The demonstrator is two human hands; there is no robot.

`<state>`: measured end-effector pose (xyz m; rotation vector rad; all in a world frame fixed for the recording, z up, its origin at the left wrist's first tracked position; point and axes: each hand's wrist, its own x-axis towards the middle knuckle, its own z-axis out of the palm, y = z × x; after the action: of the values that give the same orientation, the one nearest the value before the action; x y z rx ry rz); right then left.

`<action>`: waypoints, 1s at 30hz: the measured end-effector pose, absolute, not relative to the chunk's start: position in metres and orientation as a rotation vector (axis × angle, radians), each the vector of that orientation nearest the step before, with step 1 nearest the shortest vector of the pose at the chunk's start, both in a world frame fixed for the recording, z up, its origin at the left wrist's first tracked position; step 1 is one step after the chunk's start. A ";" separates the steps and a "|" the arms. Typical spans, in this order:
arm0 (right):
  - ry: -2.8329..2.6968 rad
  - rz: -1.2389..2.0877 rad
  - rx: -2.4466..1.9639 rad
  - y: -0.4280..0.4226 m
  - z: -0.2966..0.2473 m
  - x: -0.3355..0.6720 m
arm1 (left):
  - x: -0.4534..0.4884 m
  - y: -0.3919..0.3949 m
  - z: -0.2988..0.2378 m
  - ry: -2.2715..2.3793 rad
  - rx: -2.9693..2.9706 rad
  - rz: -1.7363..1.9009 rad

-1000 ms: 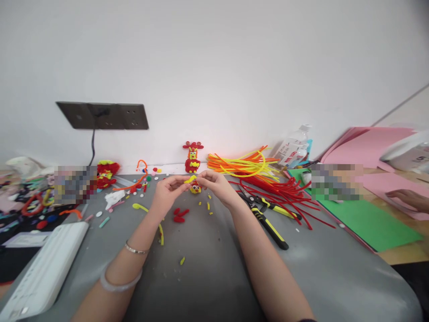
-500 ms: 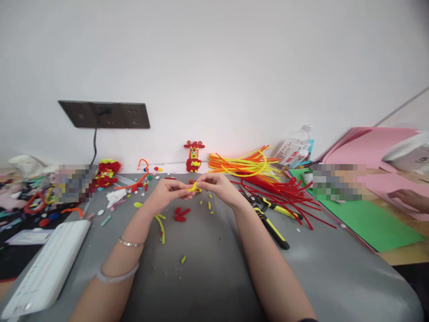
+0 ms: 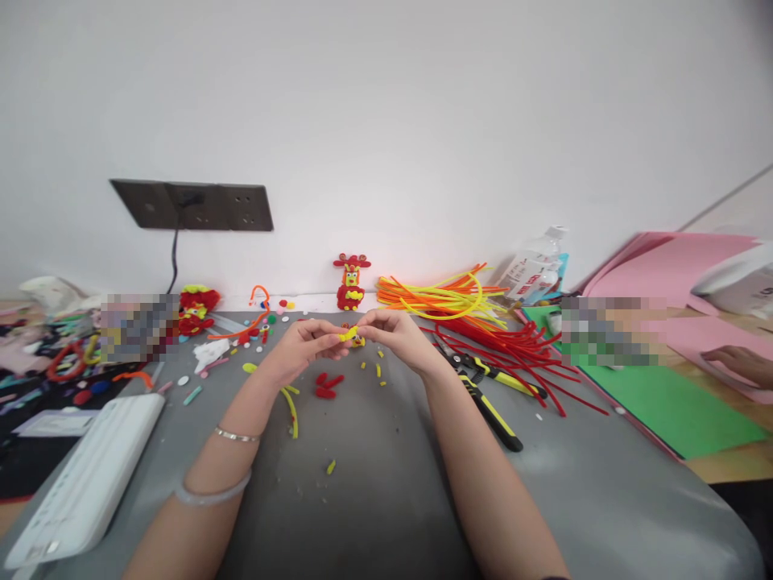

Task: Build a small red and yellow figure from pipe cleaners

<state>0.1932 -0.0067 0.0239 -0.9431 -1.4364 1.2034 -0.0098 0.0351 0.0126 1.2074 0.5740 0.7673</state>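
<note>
A short yellow pipe cleaner piece (image 3: 349, 333) is pinched between the fingertips of both hands above the grey table. My left hand (image 3: 305, 348) grips its left end, and my right hand (image 3: 391, 337) holds the right end. Just beyond the fingers stands a red figure (image 3: 350, 283) with a wide hat and yellow details, against the wall. Part of another small figure (image 3: 358, 341) shows behind my fingertips, mostly hidden. Short red pieces (image 3: 327, 387) lie below my hands, with yellow scraps (image 3: 378, 370) to their right and yellow strips (image 3: 291, 411) to the left.
Orange and yellow pipe cleaners (image 3: 435, 296) and red ones (image 3: 513, 345) lie to the right, beside yellow-black pliers (image 3: 492, 415). A white power strip (image 3: 88, 479) is at left. Green paper (image 3: 670, 403) and another person's hand (image 3: 737, 364) are at far right.
Both hands keep pinching the yellow piece, which now looks more bunched between the fingertips. The view has shifted very slightly.
</note>
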 end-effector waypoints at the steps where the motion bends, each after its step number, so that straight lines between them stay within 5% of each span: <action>1: -1.442 1.205 -0.940 -0.007 0.023 0.193 | -0.010 0.035 0.012 0.568 1.203 0.752; 30: -1.518 1.198 -0.903 -0.005 0.021 0.199 | -0.010 0.030 0.017 0.654 1.285 0.678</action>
<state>0.1990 -0.0054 0.0211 -0.9025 -1.5178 1.1980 -0.0100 0.0304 0.0171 1.2853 0.6537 0.6782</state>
